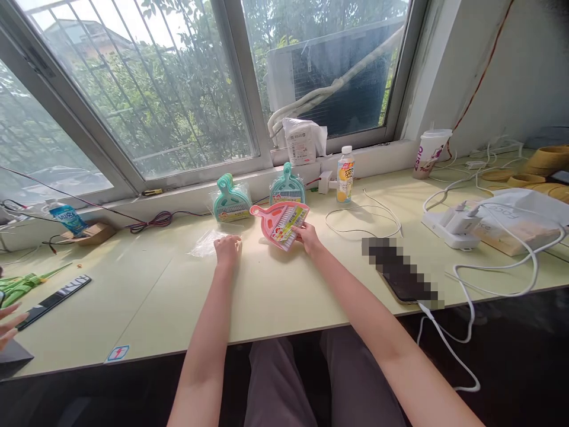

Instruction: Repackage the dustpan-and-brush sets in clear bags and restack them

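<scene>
A small pink dustpan-and-brush set with a yellow-green label is tilted above the table, its handle pointing left. My right hand grips it by the lower right edge, fingers closed. Left of it, my left hand rests low over the table with curled fingers, closed on a crumpled clear plastic bag; its fingertips are partly hidden. Behind my hands, turquoise dustpan sets stand in a stack against the sill. A second turquoise stack stands right behind the pink set.
On the right are a juice bottle, a phone, a white power strip with looping cables, a tissue pack and a cup. A black strip and another person's hand are at left.
</scene>
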{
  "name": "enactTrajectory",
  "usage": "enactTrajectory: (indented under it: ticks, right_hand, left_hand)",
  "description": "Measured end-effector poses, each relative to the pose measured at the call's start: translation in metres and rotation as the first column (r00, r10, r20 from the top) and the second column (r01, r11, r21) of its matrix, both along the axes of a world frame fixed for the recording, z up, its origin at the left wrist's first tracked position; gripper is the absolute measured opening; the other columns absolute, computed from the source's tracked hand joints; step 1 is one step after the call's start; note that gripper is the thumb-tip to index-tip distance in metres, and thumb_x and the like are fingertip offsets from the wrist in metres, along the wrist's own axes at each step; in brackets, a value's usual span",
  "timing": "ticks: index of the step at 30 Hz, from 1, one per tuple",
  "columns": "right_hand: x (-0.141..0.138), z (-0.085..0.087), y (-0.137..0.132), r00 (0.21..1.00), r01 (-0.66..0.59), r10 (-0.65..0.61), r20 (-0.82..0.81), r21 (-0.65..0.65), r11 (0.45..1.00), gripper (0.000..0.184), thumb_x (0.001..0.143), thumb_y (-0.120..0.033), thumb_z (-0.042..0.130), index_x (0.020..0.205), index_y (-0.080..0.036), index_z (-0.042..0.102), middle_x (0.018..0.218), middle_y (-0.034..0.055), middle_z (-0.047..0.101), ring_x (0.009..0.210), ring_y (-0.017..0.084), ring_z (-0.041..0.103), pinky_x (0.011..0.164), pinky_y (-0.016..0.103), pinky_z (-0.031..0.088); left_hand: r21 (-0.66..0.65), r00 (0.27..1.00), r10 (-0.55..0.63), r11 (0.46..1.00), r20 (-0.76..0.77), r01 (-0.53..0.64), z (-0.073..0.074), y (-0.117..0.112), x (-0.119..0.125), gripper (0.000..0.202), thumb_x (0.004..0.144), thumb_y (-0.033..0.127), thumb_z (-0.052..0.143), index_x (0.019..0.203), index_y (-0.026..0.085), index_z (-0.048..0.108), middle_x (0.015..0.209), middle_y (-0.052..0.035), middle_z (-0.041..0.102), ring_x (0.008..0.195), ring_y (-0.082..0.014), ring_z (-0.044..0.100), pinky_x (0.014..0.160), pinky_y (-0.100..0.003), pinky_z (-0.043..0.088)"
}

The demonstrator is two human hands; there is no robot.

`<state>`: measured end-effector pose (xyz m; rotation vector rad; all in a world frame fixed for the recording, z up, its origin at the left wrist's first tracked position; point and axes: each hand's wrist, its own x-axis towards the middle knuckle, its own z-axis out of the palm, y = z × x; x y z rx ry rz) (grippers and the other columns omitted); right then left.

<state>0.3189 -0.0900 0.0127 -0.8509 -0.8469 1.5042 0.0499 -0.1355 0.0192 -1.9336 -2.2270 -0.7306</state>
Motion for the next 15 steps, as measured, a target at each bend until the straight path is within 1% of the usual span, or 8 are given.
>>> enactTrajectory:
  ticks: [1,3,4,6,9,11,13,15]
  right_hand:
    - [0.001,0.000,0.000,1.000,0.008,-0.008,0.002,-0.003,1.000,0.018,0.076,-0.004,0.062,0.090,-0.016,0.061,0.092,0.0059,0.072,0.075,0.017,0.070,0.075,0.036,0.062]
    - [0.003,0.001,0.002,1.000,0.022,-0.022,0.008,-0.013,1.000,0.018,0.077,-0.004,0.062,0.090,-0.016,0.061,0.093,0.0059,0.072,0.076,0.017,0.070,0.076,0.036,0.061]
    - [0.004,0.001,0.002,1.000,0.027,-0.027,0.013,-0.019,0.999,0.018,0.077,-0.004,0.062,0.090,-0.016,0.061,0.093,0.0059,0.072,0.077,0.017,0.070,0.076,0.035,0.061]
    - [0.006,0.002,0.003,0.999,0.034,-0.033,0.021,-0.032,0.999,0.019,0.076,-0.004,0.062,0.091,-0.016,0.061,0.093,0.0058,0.072,0.077,0.017,0.070,0.075,0.035,0.061]
    - [0.007,0.001,0.005,0.999,0.033,-0.031,0.034,-0.043,0.999,0.021,0.076,-0.003,0.062,0.092,-0.016,0.062,0.093,0.0060,0.073,0.077,0.018,0.070,0.075,0.035,0.061]
    - [0.007,0.000,0.005,0.999,0.008,-0.007,0.038,-0.036,0.999,0.020,0.076,-0.003,0.061,0.092,-0.015,0.063,0.094,0.0067,0.073,0.077,0.018,0.070,0.075,0.035,0.061]
    - [0.007,-0.001,0.006,0.999,-0.025,0.026,0.037,-0.033,0.999,0.020,0.076,-0.003,0.061,0.092,-0.014,0.064,0.095,0.0076,0.073,0.077,0.018,0.070,0.074,0.035,0.060]
    - [0.006,-0.002,0.007,0.998,-0.055,0.057,0.039,-0.039,0.998,0.020,0.075,-0.002,0.061,0.092,-0.013,0.064,0.095,0.0086,0.073,0.075,0.018,0.070,0.073,0.035,0.060]
  left_hand:
    - [0.038,0.999,-0.048,0.998,0.022,0.047,0.002,0.000,0.001,0.019,0.074,0.016,0.055,0.075,0.023,0.073,0.088,-0.0121,0.071,0.101,-0.0315,0.060,0.107,-0.052,0.022]
    - [0.097,0.993,-0.109,0.990,0.051,0.104,0.005,0.002,0.004,0.020,0.069,0.014,0.057,0.054,0.024,0.065,0.069,-0.0093,0.067,0.096,-0.0314,0.060,0.109,-0.054,0.014]
    - [0.110,0.991,-0.118,0.988,0.059,0.111,0.006,0.003,0.006,0.023,0.068,0.014,0.057,0.047,0.024,0.061,0.062,-0.0083,0.064,0.094,-0.0312,0.060,0.110,-0.054,0.012]
    - [0.109,0.991,-0.107,0.989,0.078,0.098,0.008,0.004,0.010,0.026,0.068,0.018,0.056,0.043,0.024,0.057,0.052,-0.0068,0.058,0.087,-0.0301,0.061,0.110,-0.054,0.013]
    - [0.090,0.993,-0.065,0.994,0.101,0.056,0.007,0.005,0.015,0.026,0.074,0.023,0.051,0.050,0.024,0.059,0.051,-0.0064,0.057,0.082,-0.0293,0.061,0.109,-0.053,0.016]
    - [0.091,0.994,-0.052,0.995,0.097,0.044,0.005,0.004,0.019,0.024,0.079,0.029,0.049,0.061,0.024,0.063,0.055,-0.0073,0.060,0.087,-0.0308,0.062,0.109,-0.053,0.014]
    - [0.099,0.996,-0.057,0.994,0.067,0.050,0.003,0.003,0.023,0.019,0.079,0.037,0.053,0.074,0.024,0.065,0.068,-0.0092,0.066,0.097,-0.0331,0.059,0.110,-0.054,0.013]
    - [0.076,0.997,-0.064,0.995,0.030,0.062,0.000,0.003,0.027,0.024,0.073,0.043,0.062,0.086,0.023,0.066,0.088,-0.0121,0.069,0.108,-0.0358,0.055,0.109,-0.056,0.015]
